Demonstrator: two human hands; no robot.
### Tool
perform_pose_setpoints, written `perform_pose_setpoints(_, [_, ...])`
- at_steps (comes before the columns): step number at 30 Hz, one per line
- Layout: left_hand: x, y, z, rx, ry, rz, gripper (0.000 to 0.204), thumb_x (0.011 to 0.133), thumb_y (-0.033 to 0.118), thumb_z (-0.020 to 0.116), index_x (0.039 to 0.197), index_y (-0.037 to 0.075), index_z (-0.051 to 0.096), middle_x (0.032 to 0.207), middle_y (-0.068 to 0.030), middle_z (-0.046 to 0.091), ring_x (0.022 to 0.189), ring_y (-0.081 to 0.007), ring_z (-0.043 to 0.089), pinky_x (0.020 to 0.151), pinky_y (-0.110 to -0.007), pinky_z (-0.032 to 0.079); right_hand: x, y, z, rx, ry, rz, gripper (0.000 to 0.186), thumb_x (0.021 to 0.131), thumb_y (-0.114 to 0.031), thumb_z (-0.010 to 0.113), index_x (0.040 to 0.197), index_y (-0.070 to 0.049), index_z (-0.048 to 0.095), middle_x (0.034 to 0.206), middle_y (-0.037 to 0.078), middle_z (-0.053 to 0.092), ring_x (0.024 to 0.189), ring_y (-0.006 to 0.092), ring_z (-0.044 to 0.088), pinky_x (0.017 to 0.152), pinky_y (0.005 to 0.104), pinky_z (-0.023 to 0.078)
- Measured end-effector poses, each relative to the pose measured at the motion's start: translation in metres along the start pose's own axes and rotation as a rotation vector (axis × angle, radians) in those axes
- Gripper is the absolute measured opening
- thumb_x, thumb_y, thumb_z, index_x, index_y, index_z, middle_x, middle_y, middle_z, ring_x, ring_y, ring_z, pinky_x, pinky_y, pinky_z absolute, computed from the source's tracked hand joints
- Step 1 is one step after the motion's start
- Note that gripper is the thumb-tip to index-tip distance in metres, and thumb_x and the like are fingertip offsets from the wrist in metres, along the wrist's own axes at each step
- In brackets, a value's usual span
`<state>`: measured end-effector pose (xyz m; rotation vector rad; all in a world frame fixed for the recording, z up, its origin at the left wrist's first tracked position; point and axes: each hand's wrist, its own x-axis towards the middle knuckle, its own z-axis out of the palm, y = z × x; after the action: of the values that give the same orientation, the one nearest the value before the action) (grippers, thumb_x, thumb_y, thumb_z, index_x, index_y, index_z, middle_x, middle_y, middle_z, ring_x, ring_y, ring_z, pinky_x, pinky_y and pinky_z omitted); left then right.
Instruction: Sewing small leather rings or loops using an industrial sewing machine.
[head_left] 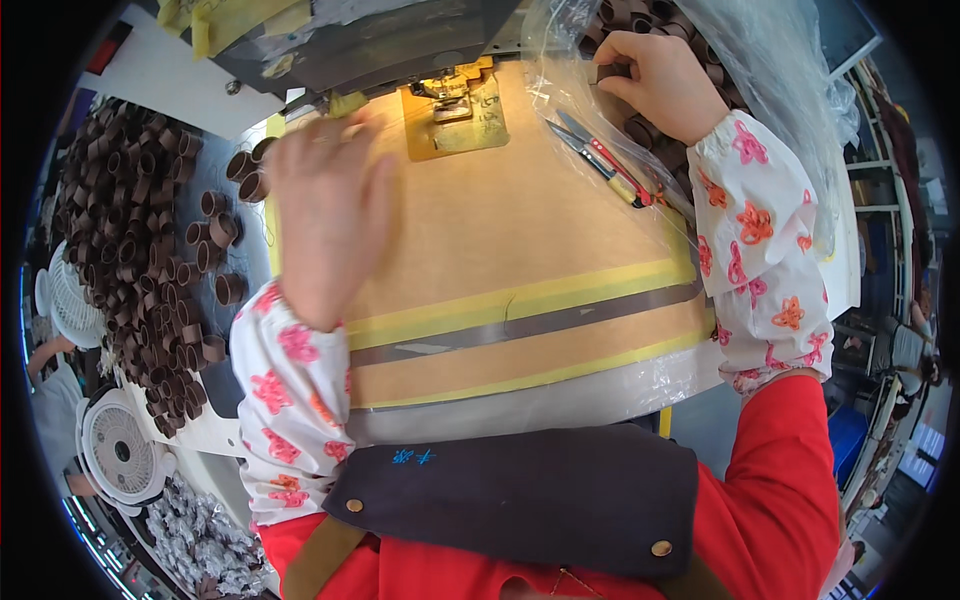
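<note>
My right hand (pixel 668 88) is at the mouth of a clear plastic bag (pixel 790 90) at the far right. Its thumb and forefinger are closed on a dark brown loop of band material (pixel 612 72), partly hidden by the fingers; more such loops fill the bag. Over the left part of the tan work surface (pixel 540 215), my left hand (pixel 332 205) is smeared by motion, and its finger pose cannot be read. Beyond it stands a sewing machine, its presser foot (pixel 452 108) above a gold metal plate (pixel 480 138).
Thread snips (pixel 600 160) lie beside the bag, with a red-handled tool against them. Several loose brown loops (pixel 222 230) sit left of my left hand, near a big heap of loops (pixel 125 220). Two white fans (pixel 122 450) stand farther left. Yellow tape (pixel 520 305) crosses the work surface.
</note>
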<state>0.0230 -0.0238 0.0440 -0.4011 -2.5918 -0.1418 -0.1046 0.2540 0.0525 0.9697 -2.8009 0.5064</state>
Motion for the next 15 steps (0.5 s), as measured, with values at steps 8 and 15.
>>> perform_pose_setpoints(8, [0.014,0.011,0.051,-0.192,-0.074,-0.171,0.025,0.08,0.014,0.056,0.098,-0.003,0.054,0.089,-0.0169,0.059,0.09,-0.0338,0.052,0.076,-0.041,0.04,0.006,-0.084,0.043,0.492,0.093,-0.185,0.02,0.072,-0.009,0.066,0.09,-0.004,0.06,0.071,0.009,0.059,0.059,0.0175,0.054,0.054,0.0292,0.044])
perform_pose_setpoints(15, [0.014,0.003,0.038,-0.782,-0.134,-0.468,0.02,0.08,0.013,0.061,0.093,-0.001,0.057,0.059,-0.0067,0.053,0.051,-0.0123,0.05,0.048,-0.026,0.038,0.003,-0.085,0.071,0.637,0.117,-0.119,0.017,0.071,-0.005,0.065,0.087,-0.003,0.058,0.076,0.01,0.058,0.069,0.0264,0.058,0.06,0.0341,0.046])
